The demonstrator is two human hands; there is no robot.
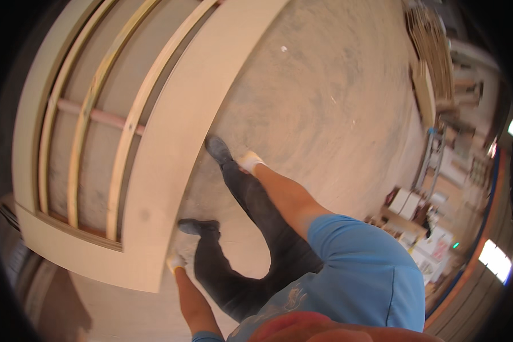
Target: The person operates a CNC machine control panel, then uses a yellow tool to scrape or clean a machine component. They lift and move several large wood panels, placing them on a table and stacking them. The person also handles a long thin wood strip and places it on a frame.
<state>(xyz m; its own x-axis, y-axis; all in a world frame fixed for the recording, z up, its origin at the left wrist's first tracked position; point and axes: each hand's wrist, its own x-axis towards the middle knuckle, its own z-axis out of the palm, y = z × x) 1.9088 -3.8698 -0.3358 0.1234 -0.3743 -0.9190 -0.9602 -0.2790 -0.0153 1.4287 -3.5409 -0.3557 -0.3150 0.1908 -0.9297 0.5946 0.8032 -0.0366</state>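
A large pale wooden frame (179, 108) fills the left side, with several long wooden slats (137, 108) inside its opening and a pinkish crosspiece (100, 115) under them. In a pale glove, my left hand (177, 262) is at the frame's near edge, close to its lower right corner. Its fingers are blurred, and I cannot tell whether they grip the edge. My right hand (249, 161), also gloved, is beside my right shin, just right of the dark shoe (218, 149). That hand's fingers are mostly hidden, and nothing it might hold shows.
Dusty concrete floor (325, 114) stretches to the right of the frame. Stacked flat brown sheets (430, 51) stand at the far right. Below them are a metal rack (430, 157), boxes (404, 202) and other clutter. My feet stand close to the frame's edge.
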